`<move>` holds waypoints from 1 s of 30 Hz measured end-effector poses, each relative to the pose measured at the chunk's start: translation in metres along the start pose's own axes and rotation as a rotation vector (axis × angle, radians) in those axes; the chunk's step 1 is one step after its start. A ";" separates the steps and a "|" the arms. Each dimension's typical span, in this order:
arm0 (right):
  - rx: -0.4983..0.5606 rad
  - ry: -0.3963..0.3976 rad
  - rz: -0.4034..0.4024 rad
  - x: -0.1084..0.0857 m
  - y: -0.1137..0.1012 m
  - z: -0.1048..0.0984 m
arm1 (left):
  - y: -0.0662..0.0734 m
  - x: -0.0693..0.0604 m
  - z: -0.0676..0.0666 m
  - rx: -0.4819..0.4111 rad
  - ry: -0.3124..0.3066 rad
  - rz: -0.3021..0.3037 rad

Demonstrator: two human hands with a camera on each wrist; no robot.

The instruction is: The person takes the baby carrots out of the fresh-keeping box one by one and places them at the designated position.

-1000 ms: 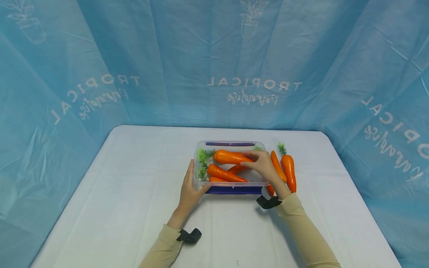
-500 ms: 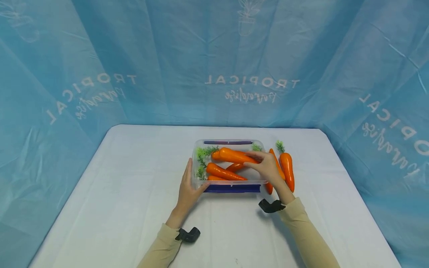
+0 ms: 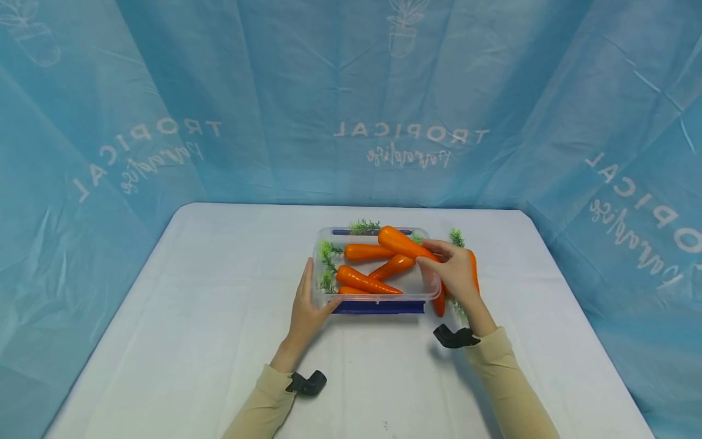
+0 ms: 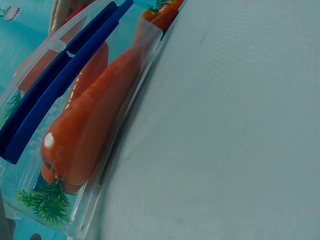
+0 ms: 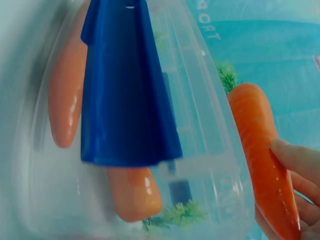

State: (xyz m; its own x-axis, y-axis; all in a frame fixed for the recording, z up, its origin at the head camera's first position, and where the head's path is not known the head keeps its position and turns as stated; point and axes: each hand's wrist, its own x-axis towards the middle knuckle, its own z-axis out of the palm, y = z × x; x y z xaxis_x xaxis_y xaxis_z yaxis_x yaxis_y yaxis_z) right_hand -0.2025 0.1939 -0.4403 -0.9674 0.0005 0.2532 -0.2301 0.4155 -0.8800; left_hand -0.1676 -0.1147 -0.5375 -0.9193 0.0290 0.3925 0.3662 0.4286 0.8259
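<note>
In the head view, a clear plastic food container (image 3: 378,297) with blue clips holds several orange carrots (image 3: 362,280) with green tops. My left hand (image 3: 307,311) rests against its left front corner, fingers straight along the left wall and thumb at the front rim. Between thumb and fingers, my right hand (image 3: 456,271) pinches the narrow end of another carrot (image 3: 403,242). That carrot is tilted over the container, its leafy top (image 3: 364,227) at the back rim. The right wrist view shows the pinched carrot (image 5: 260,145) beyond the container wall; the left hand is mostly out of the left wrist view.
Right of the container, more carrots lie on the white table (image 3: 219,317), one (image 3: 475,271) partly behind the right hand and one (image 3: 440,303) by the front corner. A blue printed sheet (image 3: 296,122) hangs around the table's back and sides.
The right hand has drawn the pinched carrot up and rightward, its thick end lifting off the carrot beneath and swinging toward the back rim. The left hand stays at the container's corner.
</note>
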 end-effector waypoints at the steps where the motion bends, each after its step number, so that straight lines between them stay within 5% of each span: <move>1: -0.003 0.011 0.007 0.000 0.001 -0.002 | 0.000 0.000 0.000 0.000 -0.001 -0.002; 30: -0.074 0.291 0.095 -0.020 0.034 -0.039 | 0.006 0.000 -0.002 -0.004 -0.012 -0.025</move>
State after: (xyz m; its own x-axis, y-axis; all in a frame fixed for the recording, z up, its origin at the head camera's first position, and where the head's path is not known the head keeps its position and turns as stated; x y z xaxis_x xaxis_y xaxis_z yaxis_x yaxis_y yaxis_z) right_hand -0.1870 0.2431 -0.4596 -0.9108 0.2984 0.2854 -0.1219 0.4661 -0.8763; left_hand -0.1652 -0.1138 -0.5323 -0.9298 0.0290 0.3669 0.3436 0.4253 0.8373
